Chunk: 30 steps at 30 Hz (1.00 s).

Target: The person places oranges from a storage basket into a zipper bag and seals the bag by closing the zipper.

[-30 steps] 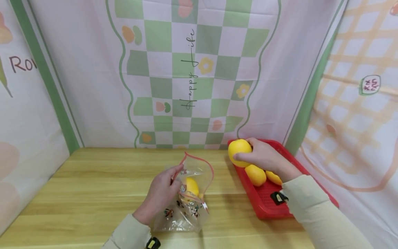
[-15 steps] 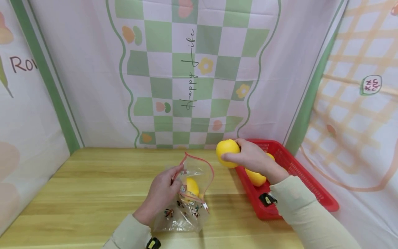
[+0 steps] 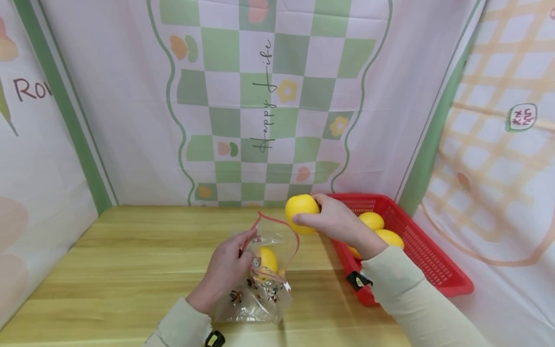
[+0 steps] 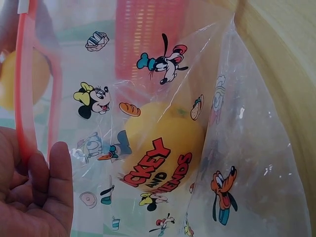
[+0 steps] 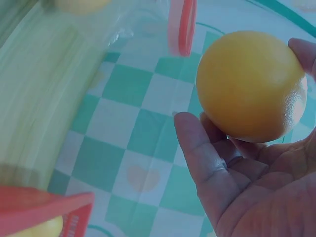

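My left hand (image 3: 225, 270) pinches the red zip rim of a clear cartoon-printed bag (image 3: 264, 279) and holds its mouth open on the wooden table (image 3: 130, 260). One yellow orange (image 3: 266, 260) lies inside the bag (image 4: 237, 163), seen through the plastic as an orange (image 4: 163, 143) in the left wrist view. My right hand (image 3: 338, 221) grips another yellow orange (image 3: 300, 212) in the air, just above and right of the bag's mouth. The right wrist view shows that orange (image 5: 252, 84) held in the fingers (image 5: 197, 148).
A red plastic basket (image 3: 425, 270) stands at the right of the table with two more oranges (image 3: 381, 229) in it. Patterned cloth walls (image 3: 269, 96) close in the back and both sides. Bare wooden table lies to the left of the bag.
My right hand has carried the orange left from over the red basket to just above the bag's mouth. The left hand and bag have stayed still.
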{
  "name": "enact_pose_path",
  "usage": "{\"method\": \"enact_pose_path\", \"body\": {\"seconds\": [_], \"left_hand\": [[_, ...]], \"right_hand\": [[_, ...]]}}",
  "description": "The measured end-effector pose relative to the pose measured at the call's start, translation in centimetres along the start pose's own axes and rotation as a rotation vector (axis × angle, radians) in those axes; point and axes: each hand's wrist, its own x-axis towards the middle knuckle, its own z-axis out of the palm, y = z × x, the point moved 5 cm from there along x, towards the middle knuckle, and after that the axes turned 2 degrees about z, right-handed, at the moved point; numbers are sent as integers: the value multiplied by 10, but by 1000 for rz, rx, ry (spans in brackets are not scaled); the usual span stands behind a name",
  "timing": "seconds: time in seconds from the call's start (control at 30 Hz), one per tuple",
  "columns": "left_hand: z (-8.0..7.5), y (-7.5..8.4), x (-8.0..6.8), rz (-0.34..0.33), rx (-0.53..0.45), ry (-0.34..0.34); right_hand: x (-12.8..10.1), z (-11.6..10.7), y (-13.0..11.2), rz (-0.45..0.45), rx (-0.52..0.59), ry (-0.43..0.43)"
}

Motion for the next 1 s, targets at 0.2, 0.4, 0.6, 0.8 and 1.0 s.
{"method": "enact_pose_path", "body": {"seconds": [0.2,0.4,0.6,0.8,1.0], "left_hand": [[0,1,0,-6,12,8],[0,1,0,-6,20,14],[1,1,2,5,24,7],[1,0,3,2,37,4],[1,1,3,4,43,10]], "right_hand": [[0,10,-9,7,38,-21],[2,19,-14,3,66,-40],[4,26,-16,-1,78,-36],[5,32,-17,-13,33,-18],[6,38,-17,-11,35,-21]]}}
